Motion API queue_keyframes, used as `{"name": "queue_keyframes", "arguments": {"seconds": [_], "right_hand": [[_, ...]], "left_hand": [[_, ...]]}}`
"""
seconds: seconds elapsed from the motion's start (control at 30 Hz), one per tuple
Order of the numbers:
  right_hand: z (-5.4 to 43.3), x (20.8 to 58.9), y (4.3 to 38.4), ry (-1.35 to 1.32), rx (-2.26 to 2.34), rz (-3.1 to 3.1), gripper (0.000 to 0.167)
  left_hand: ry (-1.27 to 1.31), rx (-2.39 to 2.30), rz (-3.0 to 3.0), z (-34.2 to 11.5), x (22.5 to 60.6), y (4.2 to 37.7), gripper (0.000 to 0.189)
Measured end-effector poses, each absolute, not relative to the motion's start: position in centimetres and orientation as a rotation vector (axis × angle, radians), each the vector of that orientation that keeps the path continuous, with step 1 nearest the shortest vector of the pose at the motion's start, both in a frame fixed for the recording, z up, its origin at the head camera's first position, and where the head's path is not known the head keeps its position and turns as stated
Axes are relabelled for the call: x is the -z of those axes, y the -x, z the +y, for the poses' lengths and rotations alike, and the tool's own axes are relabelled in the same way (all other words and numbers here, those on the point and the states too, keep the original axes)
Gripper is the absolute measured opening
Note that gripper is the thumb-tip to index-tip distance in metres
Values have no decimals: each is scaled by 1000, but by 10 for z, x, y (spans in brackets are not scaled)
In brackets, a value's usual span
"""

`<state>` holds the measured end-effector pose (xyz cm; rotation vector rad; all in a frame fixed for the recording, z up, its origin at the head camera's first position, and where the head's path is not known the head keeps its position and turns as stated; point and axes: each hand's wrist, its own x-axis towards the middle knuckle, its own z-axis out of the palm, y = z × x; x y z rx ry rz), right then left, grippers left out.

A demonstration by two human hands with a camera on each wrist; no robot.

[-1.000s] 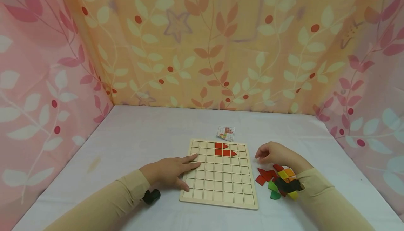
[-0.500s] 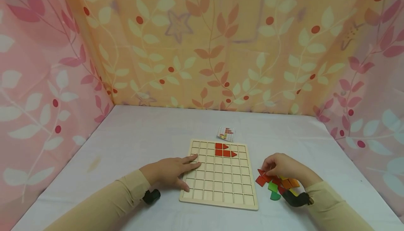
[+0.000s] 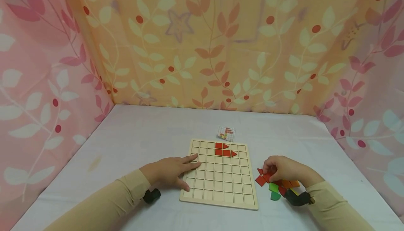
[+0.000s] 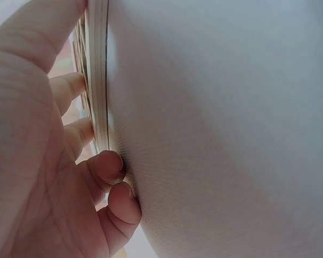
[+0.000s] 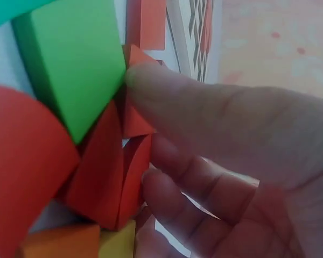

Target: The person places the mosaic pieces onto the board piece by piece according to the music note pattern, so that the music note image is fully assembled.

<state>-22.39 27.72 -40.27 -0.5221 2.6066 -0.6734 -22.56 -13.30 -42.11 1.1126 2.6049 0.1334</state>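
While the left hand (image 3: 170,171) rests with straight, spread fingers on the left edge of the wooden grid board (image 3: 209,182), the board has not shifted on the table (image 3: 142,129) over the last 1 second. The 5 seated red pieces (image 3: 226,153) in its 2 farthest rows are likewise unchanged. The pattern card (image 3: 226,133) lies just beyond the far edge. Right of the board lie a loose red square (image 3: 260,181) and a light green piece (image 3: 273,187). The right hand (image 3: 285,169) has come down onto the pile from beyond it. Its thumb touches a red piece (image 5: 134,121), fingers curved alongside; whether it is pinched cannot be told. Judgement: piece selection is in progress; no further cell is filled. Orange pieces (image 3: 287,184) lie rightmost.
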Motion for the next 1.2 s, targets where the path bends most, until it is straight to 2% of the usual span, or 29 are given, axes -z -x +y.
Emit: {"name": "queue_keyframes", "arguments": {"seconds": [0.27,0.8,1.2], "right_hand": [[276,403,225,506,674,2581,24],[275,385,246,491,893,2486,6],[233,388,267,510,942,2520,8]], "left_hand": [[-1103,-143,2602,-133,420,226,88],[-1104,-150,2598,-134,422,227,87],[-1100,-135,2594,-132,421,227,88]]}}
